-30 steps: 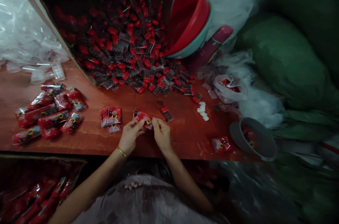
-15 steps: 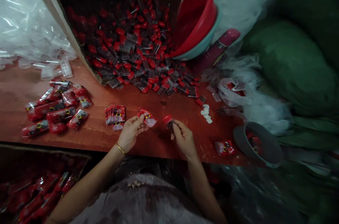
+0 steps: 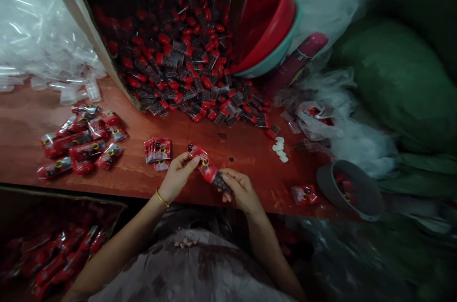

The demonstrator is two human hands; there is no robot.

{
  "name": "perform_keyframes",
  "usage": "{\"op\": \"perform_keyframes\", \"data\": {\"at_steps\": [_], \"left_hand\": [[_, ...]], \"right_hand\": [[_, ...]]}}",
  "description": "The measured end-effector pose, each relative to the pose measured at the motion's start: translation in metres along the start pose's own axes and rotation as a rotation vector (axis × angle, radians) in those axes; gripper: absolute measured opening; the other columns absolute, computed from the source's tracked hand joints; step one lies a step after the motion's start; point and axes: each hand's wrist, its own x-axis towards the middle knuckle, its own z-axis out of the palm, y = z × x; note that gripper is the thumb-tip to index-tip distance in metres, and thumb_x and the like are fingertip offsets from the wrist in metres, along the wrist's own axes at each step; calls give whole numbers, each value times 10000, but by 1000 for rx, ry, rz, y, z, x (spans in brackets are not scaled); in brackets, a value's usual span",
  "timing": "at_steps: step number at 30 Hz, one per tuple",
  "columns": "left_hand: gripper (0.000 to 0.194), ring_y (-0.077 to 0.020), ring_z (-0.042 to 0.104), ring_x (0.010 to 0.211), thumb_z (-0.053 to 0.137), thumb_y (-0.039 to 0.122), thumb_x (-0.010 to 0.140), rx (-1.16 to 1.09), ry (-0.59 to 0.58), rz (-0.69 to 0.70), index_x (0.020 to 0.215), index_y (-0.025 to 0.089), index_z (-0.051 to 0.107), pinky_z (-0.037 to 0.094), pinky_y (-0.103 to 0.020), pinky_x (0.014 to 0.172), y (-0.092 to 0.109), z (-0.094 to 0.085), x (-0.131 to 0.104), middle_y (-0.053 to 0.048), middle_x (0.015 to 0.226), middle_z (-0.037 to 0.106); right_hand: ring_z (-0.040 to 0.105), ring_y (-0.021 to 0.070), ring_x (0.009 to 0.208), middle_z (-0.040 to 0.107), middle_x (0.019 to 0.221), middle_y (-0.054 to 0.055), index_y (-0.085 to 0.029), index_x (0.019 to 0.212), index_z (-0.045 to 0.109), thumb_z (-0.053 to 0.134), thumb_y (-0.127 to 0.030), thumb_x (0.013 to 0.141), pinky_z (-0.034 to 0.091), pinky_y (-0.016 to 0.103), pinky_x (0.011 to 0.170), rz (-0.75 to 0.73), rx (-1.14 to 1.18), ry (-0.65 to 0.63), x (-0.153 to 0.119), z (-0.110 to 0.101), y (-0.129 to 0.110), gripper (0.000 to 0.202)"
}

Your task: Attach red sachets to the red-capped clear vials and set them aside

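Between my left thumb and fingers is one end of a red printed plastic sleeve [image 3: 204, 163]. My left hand [image 3: 177, 173], with a gold bangle at the wrist, is closed on it. My right hand [image 3: 243, 191] grips a small clear tube [image 3: 222, 183] with dark contents. The tube's capped end is inside the sleeve's open end, and its lower part sticks out toward my right fingers. Just left of my left hand lies a fanned stack of flat red sleeves [image 3: 162, 147].
A tipped carton [image 3: 85, 25] spills red-capped tubes [image 3: 200, 83] onto the table [image 3: 250, 154]. Sleeved tubes [image 3: 85, 149] lie left; more fill a box [image 3: 53, 254] below. To the right are white discs [image 3: 280, 149], a grey bowl [image 3: 324, 185], a red basin [image 3: 264, 11] and a purple flask [image 3: 293, 66].
My right hand has brought the tube left and its red capped end has gone into the sleeve. The sleeve, flat before, now bulges around it. The whole view has shifted slightly.
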Motion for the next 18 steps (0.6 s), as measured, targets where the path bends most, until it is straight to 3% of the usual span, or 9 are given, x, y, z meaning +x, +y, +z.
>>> {"op": "perform_keyframes", "data": {"at_steps": [4, 9, 14, 18], "left_hand": [[335, -92, 562, 618, 822, 309, 503, -33, 10, -17, 755, 147, 671, 453, -217, 636, -6, 6, -1, 7, 705, 668], [294, -84, 566, 601, 814, 290, 522, -93, 9, -52, 730, 135, 676, 457, -218, 648, -14, 12, -3, 1, 691, 676], [329, -95, 598, 661, 821, 278, 508, -214, 133, -51, 771, 141, 677, 458, -222, 695, -23, 16, -3, -9, 739, 697], [324, -81, 564, 586, 822, 310, 499, -236, 156, -100, 722, 132, 669, 439, -210, 621, -21, 15, 1, -1, 671, 675]], "right_hand": [[370, 27, 327, 563, 567, -39, -161, 879, 632, 542, -451, 791, 391, 173, 356, -63, 10, 15, 1, 6, 4, 316], [405, 53, 366, 503, 555, -54, -174, 912, 602, 477, -451, 842, 400, 194, 390, -164, -50, 113, 5, 18, 9, 312], [432, 80, 404, 443, 501, -69, -177, 975, 563, 416, -416, 890, 389, 202, 427, -267, -234, 291, 10, 32, 16, 293], [416, 83, 381, 441, 488, -71, -178, 986, 552, 404, -434, 891, 379, 208, 412, -237, -261, 201, 15, 34, 17, 310]]}}
